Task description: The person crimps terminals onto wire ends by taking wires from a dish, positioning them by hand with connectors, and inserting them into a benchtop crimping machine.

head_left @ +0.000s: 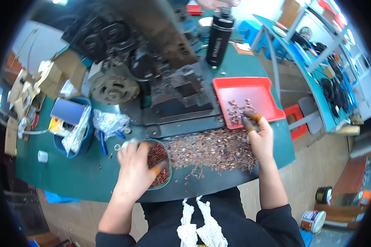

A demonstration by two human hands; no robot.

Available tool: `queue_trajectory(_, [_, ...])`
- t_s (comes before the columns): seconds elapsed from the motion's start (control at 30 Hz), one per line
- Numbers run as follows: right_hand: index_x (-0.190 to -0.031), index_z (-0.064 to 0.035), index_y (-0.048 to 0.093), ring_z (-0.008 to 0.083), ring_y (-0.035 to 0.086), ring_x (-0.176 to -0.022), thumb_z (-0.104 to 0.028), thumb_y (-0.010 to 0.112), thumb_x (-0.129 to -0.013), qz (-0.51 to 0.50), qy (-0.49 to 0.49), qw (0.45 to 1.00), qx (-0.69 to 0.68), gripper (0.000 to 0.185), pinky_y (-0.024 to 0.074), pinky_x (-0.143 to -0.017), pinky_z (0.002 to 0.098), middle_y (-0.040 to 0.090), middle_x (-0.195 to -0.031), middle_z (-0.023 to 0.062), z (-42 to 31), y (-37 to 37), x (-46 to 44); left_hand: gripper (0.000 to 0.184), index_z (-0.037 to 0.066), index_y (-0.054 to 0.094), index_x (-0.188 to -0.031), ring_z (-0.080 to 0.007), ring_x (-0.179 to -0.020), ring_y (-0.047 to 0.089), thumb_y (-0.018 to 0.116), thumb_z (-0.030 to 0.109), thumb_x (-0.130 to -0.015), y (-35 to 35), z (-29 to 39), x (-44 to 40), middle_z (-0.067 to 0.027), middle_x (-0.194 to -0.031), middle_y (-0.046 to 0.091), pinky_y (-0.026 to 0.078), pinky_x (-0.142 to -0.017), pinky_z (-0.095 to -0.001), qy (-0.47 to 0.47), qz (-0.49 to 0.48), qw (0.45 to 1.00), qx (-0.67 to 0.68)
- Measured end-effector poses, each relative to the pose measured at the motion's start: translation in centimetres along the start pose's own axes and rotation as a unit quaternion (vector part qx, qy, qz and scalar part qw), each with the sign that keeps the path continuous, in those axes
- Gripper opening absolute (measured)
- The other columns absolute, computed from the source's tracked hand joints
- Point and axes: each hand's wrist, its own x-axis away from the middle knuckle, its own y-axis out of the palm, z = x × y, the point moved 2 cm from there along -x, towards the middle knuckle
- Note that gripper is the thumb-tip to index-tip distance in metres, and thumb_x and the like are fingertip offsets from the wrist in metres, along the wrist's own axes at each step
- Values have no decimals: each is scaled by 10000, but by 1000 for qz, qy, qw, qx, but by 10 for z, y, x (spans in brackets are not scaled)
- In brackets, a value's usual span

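My left hand (pixel 136 165) is over the left side of a clear green-tinted tub (pixel 170 175) holding many small reddish parts (pixel 156 154). Its thumb and forefinger are apart above the parts, and the other fingers blur near the rim. My right hand (pixel 260 138) is at the front right of a red tray (pixel 261 91), thumb and fingertips drawn close together. Whatever is between them is too small to make out. Dark and orange coverings show on some fingertips. Small brownish metal-looking pieces (pixel 236 112) lie in the tray, and a wide heap of similar pieces (pixel 212 150) spreads between my hands.
A large dark machine (pixel 181 92) stands behind the heap. A black bottle (pixel 220 39) is upright behind the tray. At left are a blue bin (pixel 88 138), a plastic bag (pixel 110 122), blue-handled pliers (pixel 103 143) and cardboard boxes (pixel 64 72). The green table's (pixel 86 177) front edge is near my body.
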Motion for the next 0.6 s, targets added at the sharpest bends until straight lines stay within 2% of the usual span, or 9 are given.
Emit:
queue_trajectory(0.07, [-1061, -26, 664, 90, 572, -824, -72, 678, -867, -10, -4, 993, 114, 201, 467, -735, 241, 649, -902, 26, -2, -14, 12, 400, 46, 601, -1002, -364, -1011, 467, 797, 160, -673, 7, -2, 9, -137, -1013, 519, 333, -920, -458, -31, -1, 999, -38])
queue_trajectory(0.17, [-1045, -34, 663, 153, 636, -858, -88, 693, -852, -35, -35, 995, 86, 203, 497, -751, 288, 674, -918, 99, -9, -3, 29, 287, 51, 620, -883, -355, -991, 476, 791, 141, -670, 22, -3, 11, -135, -963, 539, 332, -906, -452, -43, 42, 998, -34])
queue_trajectory(0.2, [-1039, -39, 666, 193, 656, -871, -91, 693, -849, -70, -45, 993, 83, 199, 508, -755, 298, 680, -943, 115, -13, 0, 34, 193, 58, 636, -813, -335, -951, 498, 775, 116, -692, 24, -1, 11, -120, -907, 557, 333, -893, -438, -22, 74, 996, -45])
queue_trajectory(0.3, [-1022, -53, 665, 246, 666, -850, -100, 684, -849, -140, -101, 983, 68, 181, 525, -731, 335, 676, -931, 123, -29, 10, 46, 134, 59, 647, -795, -318, -905, 515, 753, 93, -720, 27, -1, 15, -100, -874, 564, 331, -895, -430, 14, 109, 993, -45])
queue_trajectory(0.47, [-1012, -67, 668, 275, 652, -802, -137, 682, -846, -171, -141, 972, 80, 181, 524, -697, 360, 658, -871, 112, -37, 26, 55, 116, 66, 656, -809, -314, -895, 517, 739, 83, -729, 23, -7, 24, -98, -871, 566, 328, -903, -433, 17, 135, 990, -40])
queue_trajectory(0.53, [-1003, -78, 669, 287, 648, -802, -184, 679, -854, -176, -141, 972, 69, 183, 522, -687, 370, 653, -856, 112, -38, 35, 58, 159, 73, 661, -835, -301, -918, 541, 752, 97, -706, 23, -8, 27, -84, -879, 580, 301, -1003, -499, -3, 145, 988, -44])
queue_trajectory(0.6, [-993, -75, 660, 304, 650, -814, -190, 671, -853, -189, -137, 970, 65, 181, 527, -704, 384, 650, -874, 124, -46, 43, 61, 168, 80, 658, -845, -297, -922, 540, 748, 93, -703, 22, -9, 29, -81, -886, 578, 295, -1014, -504, 15, 153, 987, -48])
